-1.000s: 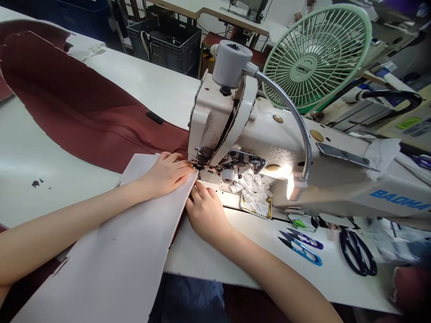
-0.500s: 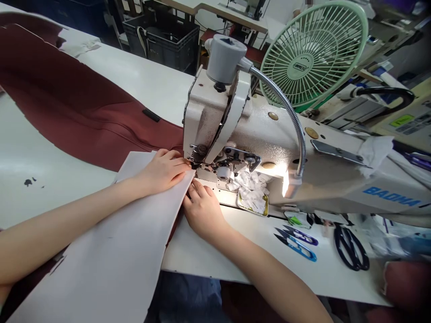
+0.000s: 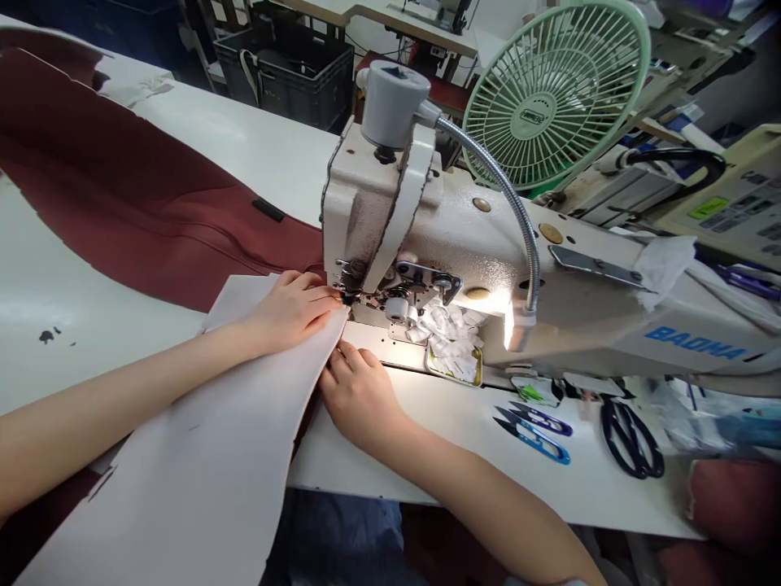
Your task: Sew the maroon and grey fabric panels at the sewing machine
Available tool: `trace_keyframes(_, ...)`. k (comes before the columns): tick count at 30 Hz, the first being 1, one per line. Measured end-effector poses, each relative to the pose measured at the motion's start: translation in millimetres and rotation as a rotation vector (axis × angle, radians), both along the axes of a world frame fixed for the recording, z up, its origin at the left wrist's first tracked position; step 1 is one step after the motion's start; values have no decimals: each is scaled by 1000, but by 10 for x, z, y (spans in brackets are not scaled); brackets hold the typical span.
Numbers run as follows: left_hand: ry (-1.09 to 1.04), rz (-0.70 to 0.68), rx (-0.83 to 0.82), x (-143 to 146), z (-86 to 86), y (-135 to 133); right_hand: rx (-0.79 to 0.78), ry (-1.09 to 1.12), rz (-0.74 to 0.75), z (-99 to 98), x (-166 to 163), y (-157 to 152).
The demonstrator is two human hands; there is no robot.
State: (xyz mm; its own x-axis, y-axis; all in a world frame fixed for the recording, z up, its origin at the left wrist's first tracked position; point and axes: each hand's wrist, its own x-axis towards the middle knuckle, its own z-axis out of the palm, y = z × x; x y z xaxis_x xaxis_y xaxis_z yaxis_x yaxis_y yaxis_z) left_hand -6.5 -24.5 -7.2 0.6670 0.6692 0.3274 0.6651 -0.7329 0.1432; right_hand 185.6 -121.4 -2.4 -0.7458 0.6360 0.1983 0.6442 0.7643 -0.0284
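Observation:
My left hand (image 3: 296, 308) lies on the pale top side of a fabric panel (image 3: 207, 456), its fingers stretched toward the needle area of a sewing machine (image 3: 378, 212). Just below and to the right, my right hand (image 3: 359, 395) has its fingers curled at the panel's right edge, pinching it; the fingertips are partly hidden under the edge. Dark red fabric (image 3: 176, 220) with a small black tab (image 3: 268, 209) spreads behind and to the left of the machine head. The needle itself is too hidden to make out.
Right of the needle area, a small tray (image 3: 455, 370) holds white scraps. Two thread snips (image 3: 534, 435) and black-handled scissors (image 3: 631, 439) lie on the white table (image 3: 378, 468). A green fan (image 3: 543, 114) stands behind the machine; a grey crate (image 3: 286, 77) sits beyond the table.
The view has shifted slightly, moving the machine a little left in the picture. My right hand has slid a little down along the panel's edge; my left hand keeps its place on the panel.

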Motion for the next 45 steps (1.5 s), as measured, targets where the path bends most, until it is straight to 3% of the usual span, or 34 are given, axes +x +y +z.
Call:
trace_keyframes(9, 26, 37, 10, 56, 54, 150, 26, -38, -57, -57, 32, 130)
trace_keyframes(13, 38, 38, -57, -7, 148, -160, 16, -20, -36, 4, -29, -100)
trace_keyframes(18, 95, -31, -173, -112, 95, -511, -20, -7, 152, 98, -119, -475)
trace_keyframes(22, 85, -29, -162, -105, 33, -413, -68, -51, 168, 141, -80, -443)
trace_keyframes(30, 68, -3, -59, -11, 44, -236, -15, -70, 112, 116, -15, -231)
trace_keyframes(34, 63, -16, -125, 22, 150, -461, 63, -34, 73, 130, -62, -441)
trace_keyframes(38, 142, -28, -201, -50, 229, -811, 59, 76, 152, 156, -82, -794)
trace_keyframes(41, 117, -5, -225, -119, 177, -975, 97, 98, 187, 129, -80, -898)
trace_keyframes(45, 24, -8, -208, -161, 50, -941, 59, 107, 160, 80, -76, -783)
